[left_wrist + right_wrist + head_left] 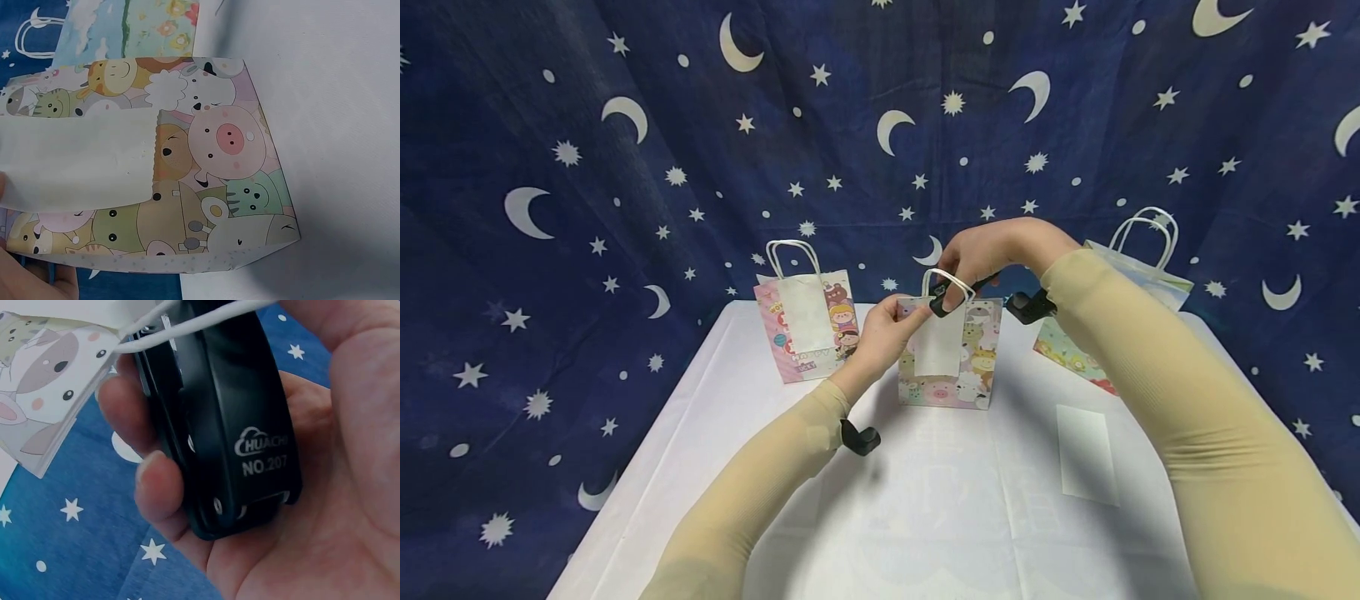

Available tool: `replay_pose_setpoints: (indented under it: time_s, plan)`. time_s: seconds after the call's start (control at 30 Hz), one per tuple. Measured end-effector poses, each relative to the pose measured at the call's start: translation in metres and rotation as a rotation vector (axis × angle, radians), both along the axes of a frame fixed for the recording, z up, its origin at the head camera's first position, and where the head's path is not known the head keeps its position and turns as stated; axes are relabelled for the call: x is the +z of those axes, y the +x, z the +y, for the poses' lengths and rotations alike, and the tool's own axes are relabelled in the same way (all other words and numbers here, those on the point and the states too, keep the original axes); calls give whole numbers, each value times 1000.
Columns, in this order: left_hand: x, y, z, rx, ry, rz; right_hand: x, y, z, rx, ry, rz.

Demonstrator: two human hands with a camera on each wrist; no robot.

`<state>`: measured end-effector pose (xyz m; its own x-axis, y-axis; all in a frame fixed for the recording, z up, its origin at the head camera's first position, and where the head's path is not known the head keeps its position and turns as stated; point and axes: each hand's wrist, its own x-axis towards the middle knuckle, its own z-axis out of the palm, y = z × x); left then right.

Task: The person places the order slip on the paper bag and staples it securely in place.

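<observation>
Upright at the middle of the table is a paper gift bag (979, 367) printed with cartoon animals, with white cord handles. A blank white paper (936, 354) hangs over its front from the top edge. My left hand (882, 335) pinches the bag's top left edge, thumb in front. In my right hand (983, 250) a black stapler (244, 419) marked HUACHI NO.207 is gripped with curled fingers. The stapler's front end is at the bag's top edge, by the paper, with a handle cord crossing over it in the right wrist view.
Back left stands a pink cartoon gift bag (771, 329) with white paper on its front. A blue and green flowered gift bag (1063, 348) stands at the right, partly behind my right sleeve. A white paper rectangle (1086, 454) lies on the white tablecloth (940, 517). A star-patterned curtain (850, 83) hangs behind.
</observation>
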<state>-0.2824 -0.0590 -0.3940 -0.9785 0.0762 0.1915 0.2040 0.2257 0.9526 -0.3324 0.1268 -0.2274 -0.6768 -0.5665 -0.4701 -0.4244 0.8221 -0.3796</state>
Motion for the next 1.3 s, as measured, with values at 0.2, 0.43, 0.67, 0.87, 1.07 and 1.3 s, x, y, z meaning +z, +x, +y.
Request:
replay_pose_setpoints:
  time_s: [0.2,0.43,0.67,0.87,1.07,1.3]
  plan:
    - [-1,-1,1,-16,11,21,-4,4,-5,12,-12,26]
    - [-1,0,0,-22,14,25,-10,9,-8,27,2,94]
    - [-1,0,0,-23,6,32,-16,12,-8,24,22,142]
    - [-1,0,-1,-24,-3,30,-20,13,-6,23,33,171]
    - [-2,1,-1,-32,-2,14,-21,14,-5,26,69,209]
    - [-2,1,0,-22,-23,19,-18,15,-6,39,117,264]
